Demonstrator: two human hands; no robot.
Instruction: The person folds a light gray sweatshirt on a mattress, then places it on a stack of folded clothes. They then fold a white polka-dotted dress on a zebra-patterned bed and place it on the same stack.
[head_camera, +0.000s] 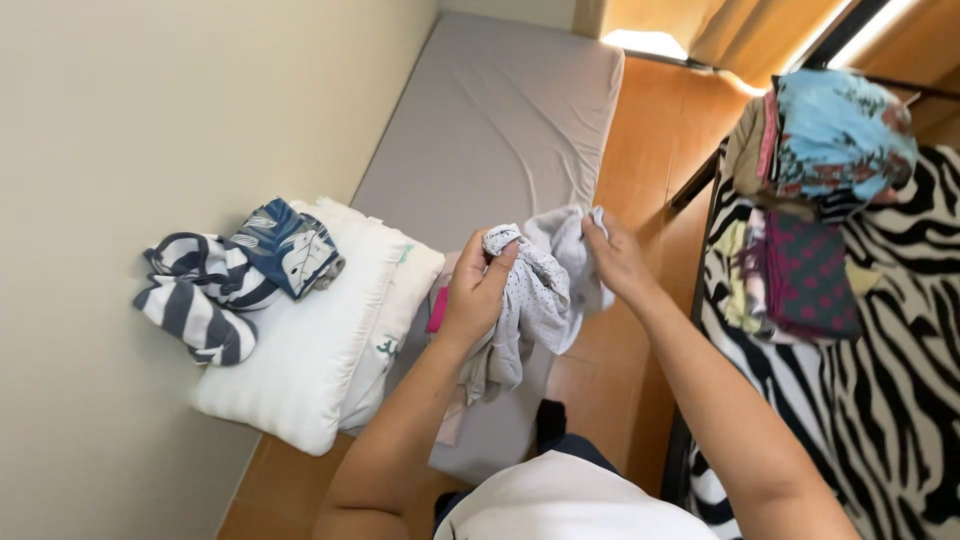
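— Grey-white cloth with fine dots, that is what both hands have: a small garment (535, 300) held up in the air over the near end of the grey mattress (500, 120).

— How is each grip set?

— The left hand (478, 290) is closed on the upper edge, fingers curled round a bunched corner. The right hand (617, 262) pinches the far side of the same garment, fingers closed on the fabric. The piece hangs loose and crumpled between them, its lower part dangling towards the mattress.

— So how far along does the work look?

— Early for this piece, I would judge: it is neither spread flat nor creased into any shape yet. A bit of pink cloth (438, 310) shows just behind the left wrist, beside the white pillows (310, 350).

— Anything that looks finished?

— On the pillows lie a navy-and-white striped garment (195, 295) and a blue patterned one (290, 245), touching each other; they look bundled rather than neat. On the zebra-print cover (900, 350) to the right sits a stack of colourful cloths (810, 200), which seems sorted, though I cannot tell whether folded.
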